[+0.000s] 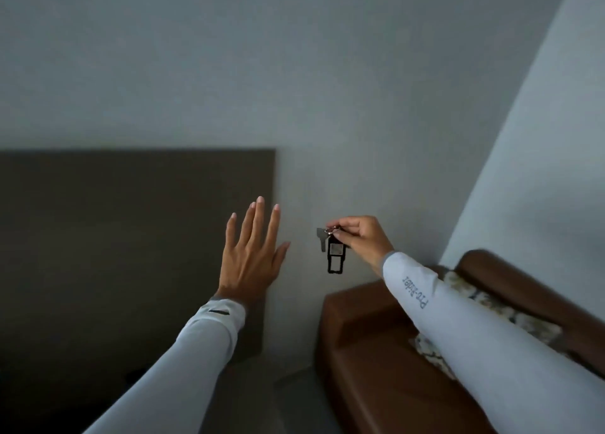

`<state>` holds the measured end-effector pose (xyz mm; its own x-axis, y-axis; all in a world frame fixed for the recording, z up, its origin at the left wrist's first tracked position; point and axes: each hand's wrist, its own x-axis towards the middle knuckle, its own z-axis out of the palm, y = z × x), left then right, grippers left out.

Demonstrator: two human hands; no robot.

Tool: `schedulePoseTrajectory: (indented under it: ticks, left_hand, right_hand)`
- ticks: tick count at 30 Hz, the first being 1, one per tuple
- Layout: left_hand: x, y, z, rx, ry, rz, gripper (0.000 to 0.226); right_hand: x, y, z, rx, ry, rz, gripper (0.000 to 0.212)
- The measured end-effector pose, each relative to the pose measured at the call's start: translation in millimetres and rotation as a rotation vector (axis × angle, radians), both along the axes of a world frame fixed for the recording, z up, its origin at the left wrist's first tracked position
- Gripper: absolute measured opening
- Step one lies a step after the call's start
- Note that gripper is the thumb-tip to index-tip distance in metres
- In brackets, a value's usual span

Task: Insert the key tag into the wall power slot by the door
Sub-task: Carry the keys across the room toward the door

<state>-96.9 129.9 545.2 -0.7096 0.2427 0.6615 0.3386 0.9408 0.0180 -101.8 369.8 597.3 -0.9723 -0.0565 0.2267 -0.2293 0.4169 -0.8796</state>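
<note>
My right hand (358, 237) pinches a key ring by its top, fingers closed on it. From the ring hang a black rectangular key tag (335, 257) and a small metal key (321, 238), dangling in front of the pale wall. My left hand (250, 253) is raised to the left of them, palm toward the wall, fingers spread and holding nothing. No wall power slot or door shows in this view.
A dark brown panel (131, 237) covers the wall at the left, behind my left hand. A brown leather armchair (376, 335) with a patterned cushion (491, 299) stands at the lower right under my right arm. A wall corner (510, 106) runs up the right side.
</note>
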Motion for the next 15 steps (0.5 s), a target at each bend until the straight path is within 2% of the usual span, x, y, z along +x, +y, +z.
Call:
schedulePoseTrajectory:
  ticks: [8,15]
  left_hand:
    - [27.2,154.1,135.0,0.011,0.193,-0.268,0.066]
    - [112.2,339.2,191.1,0.051,0.275,-0.550,0.065]
  right_hand:
    - [108.8,151.8,133.6,-0.123,0.190,-0.240,0.021]
    - [262.4,299.3,193.9,-0.138,0.340,-0.509,0.027]
